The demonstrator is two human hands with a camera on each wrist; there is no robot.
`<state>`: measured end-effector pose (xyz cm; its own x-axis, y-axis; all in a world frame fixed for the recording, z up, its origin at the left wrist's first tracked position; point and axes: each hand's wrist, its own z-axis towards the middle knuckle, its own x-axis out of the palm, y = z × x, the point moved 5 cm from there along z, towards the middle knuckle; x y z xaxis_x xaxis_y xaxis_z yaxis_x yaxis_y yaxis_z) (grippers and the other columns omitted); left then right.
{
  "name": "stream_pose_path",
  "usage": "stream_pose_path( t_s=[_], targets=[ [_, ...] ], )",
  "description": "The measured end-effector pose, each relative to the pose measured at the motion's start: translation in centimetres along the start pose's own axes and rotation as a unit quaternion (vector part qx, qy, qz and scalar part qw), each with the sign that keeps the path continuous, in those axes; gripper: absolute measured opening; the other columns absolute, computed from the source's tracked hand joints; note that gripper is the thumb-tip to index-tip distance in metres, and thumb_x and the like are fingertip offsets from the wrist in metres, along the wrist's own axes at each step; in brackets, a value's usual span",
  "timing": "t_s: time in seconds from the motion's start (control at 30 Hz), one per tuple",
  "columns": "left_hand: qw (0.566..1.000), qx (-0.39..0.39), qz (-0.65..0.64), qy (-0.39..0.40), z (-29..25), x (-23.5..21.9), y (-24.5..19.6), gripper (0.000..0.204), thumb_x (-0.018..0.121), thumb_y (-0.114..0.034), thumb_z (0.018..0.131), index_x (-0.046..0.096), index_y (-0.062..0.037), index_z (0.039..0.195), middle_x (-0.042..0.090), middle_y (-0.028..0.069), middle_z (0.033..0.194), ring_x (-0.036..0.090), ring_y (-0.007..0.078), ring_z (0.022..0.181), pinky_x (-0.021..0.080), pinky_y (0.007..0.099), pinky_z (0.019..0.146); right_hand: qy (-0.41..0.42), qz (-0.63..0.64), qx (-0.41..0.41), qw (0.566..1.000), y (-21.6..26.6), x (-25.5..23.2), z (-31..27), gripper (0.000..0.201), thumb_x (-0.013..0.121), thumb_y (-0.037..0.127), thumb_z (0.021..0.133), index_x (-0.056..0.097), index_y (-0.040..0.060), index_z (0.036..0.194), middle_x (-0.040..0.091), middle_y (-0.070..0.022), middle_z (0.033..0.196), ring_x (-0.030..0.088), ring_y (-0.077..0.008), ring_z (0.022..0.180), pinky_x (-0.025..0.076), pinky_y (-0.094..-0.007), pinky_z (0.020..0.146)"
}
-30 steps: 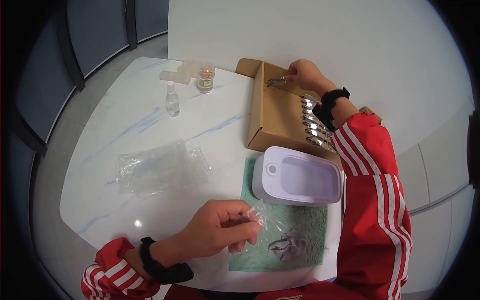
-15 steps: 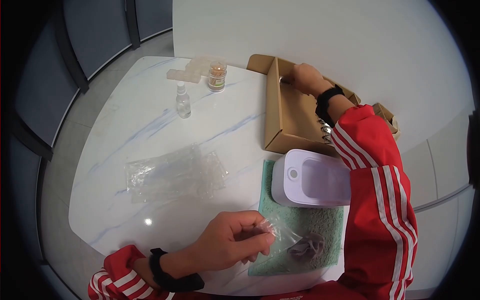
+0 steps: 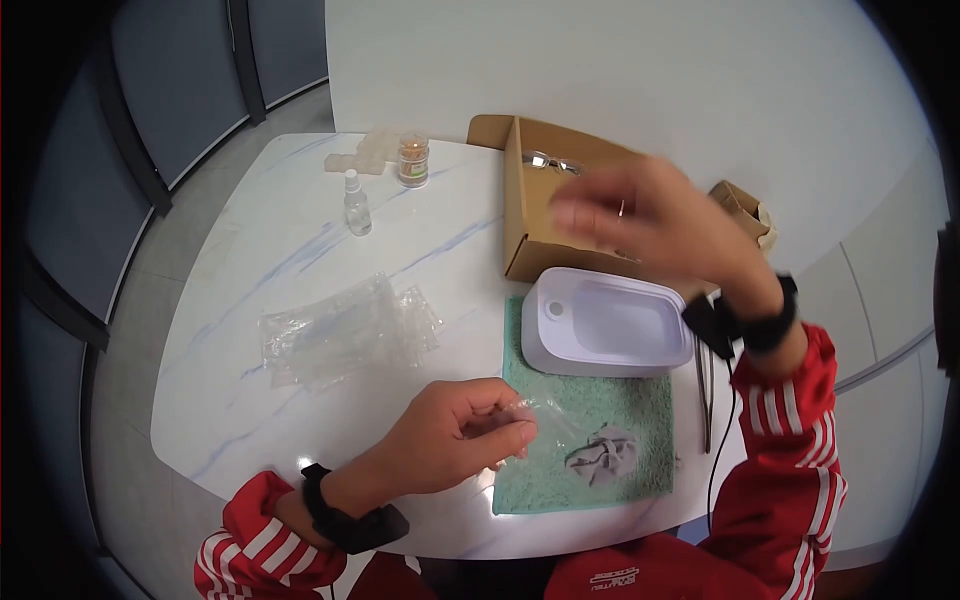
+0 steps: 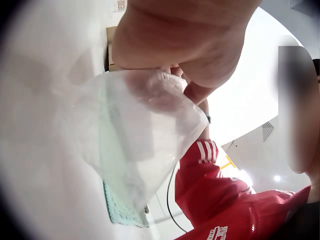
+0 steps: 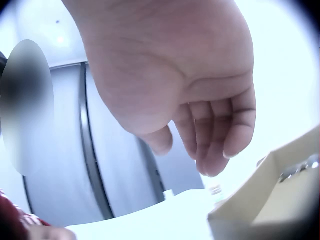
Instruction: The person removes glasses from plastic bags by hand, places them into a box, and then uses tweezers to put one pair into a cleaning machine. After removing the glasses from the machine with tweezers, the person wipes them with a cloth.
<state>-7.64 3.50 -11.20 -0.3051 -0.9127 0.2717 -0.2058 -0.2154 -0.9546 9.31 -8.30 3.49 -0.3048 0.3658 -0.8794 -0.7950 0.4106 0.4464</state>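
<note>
My left hand (image 3: 450, 437) pinches a clear plastic bag (image 4: 135, 135) between thumb and fingers, over the green mat (image 3: 530, 492). The bag hangs thin and flat in the left wrist view. My right hand (image 3: 660, 222), blurred in the head view, is above the cardboard box (image 3: 512, 225). Its fingers are relaxed and hold nothing in the right wrist view. A pair of glasses (image 3: 552, 163) lies in the box's back left corner. More glasses in the box are mostly hidden behind the right hand.
A lilac tub (image 3: 541, 345) stands on the mat's back part, with a crumpled grey cloth (image 3: 603, 457) in front. Clear bags (image 3: 335, 335) lie at left. Behind them stand a spray bottle (image 3: 357, 210) and a lidded jar (image 3: 413, 163). A thin metal tool (image 3: 708, 410) lies right of the mat.
My right hand has let go of the glasses in the box's back left corner and come back toward me, above the box. The left hand still pinches the bag.
</note>
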Motion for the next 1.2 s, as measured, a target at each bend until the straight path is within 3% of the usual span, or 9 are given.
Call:
stream_pose_path(
  t_s=[0.1,0.13,0.23,0.33,0.43,0.7,0.8,1.0,1.2],
  targets=[
    [0.994,0.065,0.083,-0.011,-0.3,1.3,-0.5,0.01,0.066,-0.011,0.098,0.066,-0.0014,0.1,0.069,0.0036,0.084,0.061,0.0063,0.071,0.047,0.022,0.061,0.131,0.021,-0.016,0.991,4.7,3.4,-6.4,0.062,0.07,0.049,0.091,0.067,-0.0085,0.116,0.072,-0.0196,0.082,0.073,-0.033,0.074,0.057,-0.0384,0.071],
    [0.994,0.064,0.086,-0.011,-0.4,1.7,-0.7,0.01,0.066,-0.011,0.098,0.066,-0.0014,0.1,0.069,0.0036,0.084,0.061,0.0063,0.071,0.047,0.022,0.061,0.111,0.031,-0.049,0.992,5.6,4.5,-8.0,0.05,0.071,0.042,0.091,0.07,-0.0048,0.107,0.071,-0.018,0.079,0.071,-0.035,0.07,0.056,-0.0402,0.067],
    [0.972,0.064,0.226,0.014,-1.1,3.1,-1.1,0.011,0.067,-0.011,0.097,0.067,-0.0013,0.101,0.069,0.0025,0.081,0.062,0.006,0.072,0.048,0.0217,0.061,0.157,0.045,-0.012,0.986,5.6,6.1,-10.8,0.032,0.074,0.031,0.091,0.07,-0.0012,0.092,0.07,-0.0158,0.074,0.067,-0.0349,0.065,0.052,-0.0393,0.061],
    [0.986,0.055,0.15,-0.049,-2.3,2.9,-0.9,0.018,0.068,-0.017,0.098,0.068,0.0006,0.098,0.067,0.0001,0.073,0.06,0.0054,0.064,0.047,0.0222,0.058,0.076,0.103,0.04,0.991,4.2,4.3,-13.0,0.023,0.076,0.019,0.091,0.066,0.0004,0.081,0.066,-0.0099,0.067,0.063,-0.0247,0.057,0.048,-0.0349,0.056],
    [0.98,0.017,0.146,-0.132,-4.0,1.1,-0.9,0.017,0.068,-0.017,0.098,0.07,-0.0001,0.096,0.068,0.0013,0.074,0.058,0.0052,0.061,0.047,0.0215,0.056,0.022,0.214,0.131,0.968,2.1,3.0,-15.2,0.02,0.074,0.012,0.092,0.064,-0.0001,0.08,0.063,-0.0012,0.068,0.058,-0.0065,0.063,0.046,-0.0254,0.058],
    [0.971,0.06,0.107,-0.205,-5.2,1.7,-1.4,0.024,0.06,-0.018,0.103,0.07,0.0033,0.099,0.068,0.0049,0.079,0.06,0.0099,0.064,0.052,0.0251,0.06,-0.004,0.357,0.159,0.92,0.8,4.5,-16.9,0.01,0.074,0.003,0.09,0.065,-0.0009,0.09,0.069,-0.0018,0.079,0.061,-0.0064,0.07,0.051,-0.0231,0.068],
    [0.956,0.09,0.14,-0.24,-6.1,1.0,-1.8,0.027,0.057,-0.02,0.105,0.07,0.0035,0.101,0.064,0.0034,0.074,0.057,0.0095,0.061,0.049,0.0248,0.057,-0.029,0.333,0.125,0.934,0.4,4.5,-17.3,0.011,0.074,-0.001,0.088,0.066,-0.0016,0.096,0.069,-0.0018,0.079,0.062,-0.0067,0.071,0.051,-0.0233,0.069],
    [0.864,0.114,0.249,-0.423,-9.8,-7.6,-6.1,0.031,0.053,-0.024,0.107,0.068,0.0019,0.102,0.054,-0.0018,0.065,0.049,0.006,0.051,0.039,0.0211,0.047,-0.088,0.401,0.155,0.899,-2.3,3.2,-19.0,0.014,0.072,0.001,0.089,0.067,-0.0016,0.102,0.068,-0.0008,0.076,0.065,-0.0089,0.07,0.051,-0.0239,0.069],
    [0.833,-0.06,0.3,-0.46,-10.1,-15.2,-4.4,0.032,0.055,-0.028,0.105,0.07,0.0,0.099,0.054,-0.0019,0.064,0.049,0.0065,0.051,0.038,0.0222,0.045,-0.148,0.416,0.153,0.884,-5.6,2.8,-20.7,0.009,0.07,0.005,0.093,0.066,-0.0009,0.099,0.068,-0.0027,0.077,0.065,-0.0085,0.069,0.053,-0.0231,0.064]
  ],
)
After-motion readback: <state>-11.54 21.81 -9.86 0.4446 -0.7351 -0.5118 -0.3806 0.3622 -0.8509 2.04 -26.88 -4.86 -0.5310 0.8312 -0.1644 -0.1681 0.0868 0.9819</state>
